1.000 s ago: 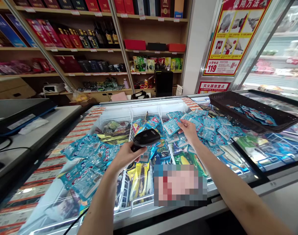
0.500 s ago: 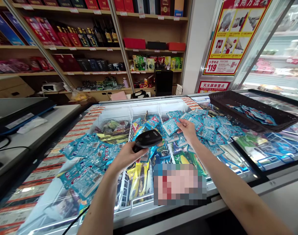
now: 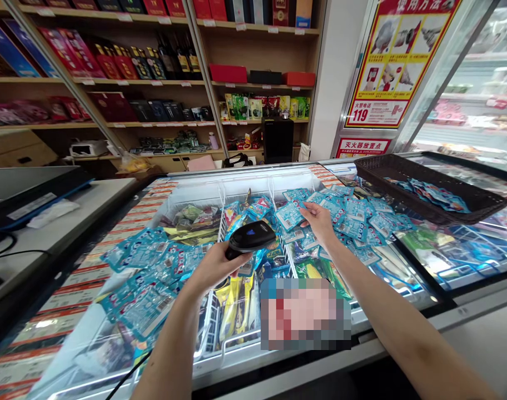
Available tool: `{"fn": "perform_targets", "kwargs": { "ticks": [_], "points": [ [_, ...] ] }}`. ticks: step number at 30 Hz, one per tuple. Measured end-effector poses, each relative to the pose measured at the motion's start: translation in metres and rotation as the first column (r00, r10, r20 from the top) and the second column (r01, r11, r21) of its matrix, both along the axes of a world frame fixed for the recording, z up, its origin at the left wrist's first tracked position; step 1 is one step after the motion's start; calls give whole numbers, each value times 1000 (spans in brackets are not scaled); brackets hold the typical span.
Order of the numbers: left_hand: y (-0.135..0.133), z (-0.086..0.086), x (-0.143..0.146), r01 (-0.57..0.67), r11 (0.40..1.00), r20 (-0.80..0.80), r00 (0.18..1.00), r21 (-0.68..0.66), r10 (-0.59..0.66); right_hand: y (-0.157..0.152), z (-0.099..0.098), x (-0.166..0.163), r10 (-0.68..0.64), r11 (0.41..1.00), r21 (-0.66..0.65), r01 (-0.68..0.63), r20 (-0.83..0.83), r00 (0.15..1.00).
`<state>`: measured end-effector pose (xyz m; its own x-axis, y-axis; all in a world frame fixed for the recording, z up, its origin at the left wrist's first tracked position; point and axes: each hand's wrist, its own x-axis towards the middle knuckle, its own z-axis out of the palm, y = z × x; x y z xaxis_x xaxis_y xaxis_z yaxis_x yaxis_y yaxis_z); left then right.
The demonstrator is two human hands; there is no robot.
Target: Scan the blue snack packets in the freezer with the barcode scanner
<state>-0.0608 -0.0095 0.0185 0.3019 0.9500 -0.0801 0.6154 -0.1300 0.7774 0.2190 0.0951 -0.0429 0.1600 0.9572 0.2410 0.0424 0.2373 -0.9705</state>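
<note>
My left hand [image 3: 217, 265] is wrapped round the handle of a black barcode scanner [image 3: 253, 235], which shows a small blue light on top and has its head turned to the right. My right hand [image 3: 319, 222] pinches the right edge of a blue snack packet [image 3: 290, 214] between thumb and fingers. That packet lies at the left end of a pile of similar blue packets [image 3: 355, 214] on the freezer's glass top. More blue packets [image 3: 145, 300] are heaped to the left of the scanner.
Beneath the packets is a glass-topped freezer [image 3: 182, 191] with wire baskets of frozen goods. A dark woven basket [image 3: 478, 208] holding several blue packets stands at the right. Shelves [image 3: 153, 82] line the back wall. A blurred patch covers the front middle.
A blue light now shows on top of the scanner. Both hands hold almost the same positions.
</note>
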Motion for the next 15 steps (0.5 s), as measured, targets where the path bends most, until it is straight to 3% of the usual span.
{"fn": "perform_targets", "kwargs": {
  "ticks": [9,15],
  "points": [
    [0,1,4,-25,1000,32,999,-10,25,5,-2,4,-14,1000,-21,14,-12,1000],
    [1,2,2,-85,996,72,994,1,84,8,9,17,-141,983,123,136,33,989]
  ]
}}
